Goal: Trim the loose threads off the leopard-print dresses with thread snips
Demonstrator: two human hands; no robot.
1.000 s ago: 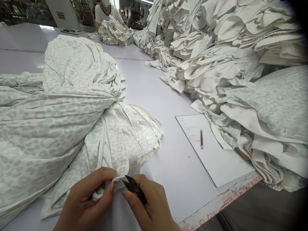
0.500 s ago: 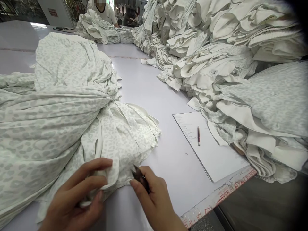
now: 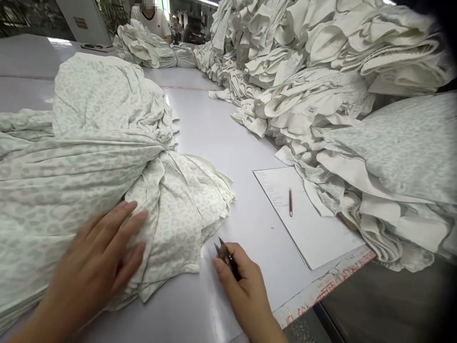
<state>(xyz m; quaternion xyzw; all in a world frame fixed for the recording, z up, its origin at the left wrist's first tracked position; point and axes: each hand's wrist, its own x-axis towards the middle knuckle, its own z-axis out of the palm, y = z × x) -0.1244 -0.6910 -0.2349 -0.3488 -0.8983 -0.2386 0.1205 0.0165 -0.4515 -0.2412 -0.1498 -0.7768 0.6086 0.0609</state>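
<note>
My left hand (image 3: 96, 252) lies flat on a large bundle of pale green leopard-print knit fabric (image 3: 171, 214), its fingers spread and holding nothing. My right hand (image 3: 244, 286) rests on the bare table just beyond the bundle's lower edge. Pinched in it are small black thread snips (image 3: 224, 252), their blades pointing up and to the left. The snips do not touch the cloth. Part of the snips is hidden by my fingers.
Tall heaps of folded white and print fabric (image 3: 314, 105) line the right side. A sheet of paper (image 3: 314, 233) with a red pen (image 3: 290, 202) lies on the pale table (image 3: 214, 124). A co-worker (image 3: 150, 16) handles cloth at the far end.
My left hand has let go of the fabric edge and moved left, now lying flat on the bundle. My right hand with the snips has moved right, off the cloth.
</note>
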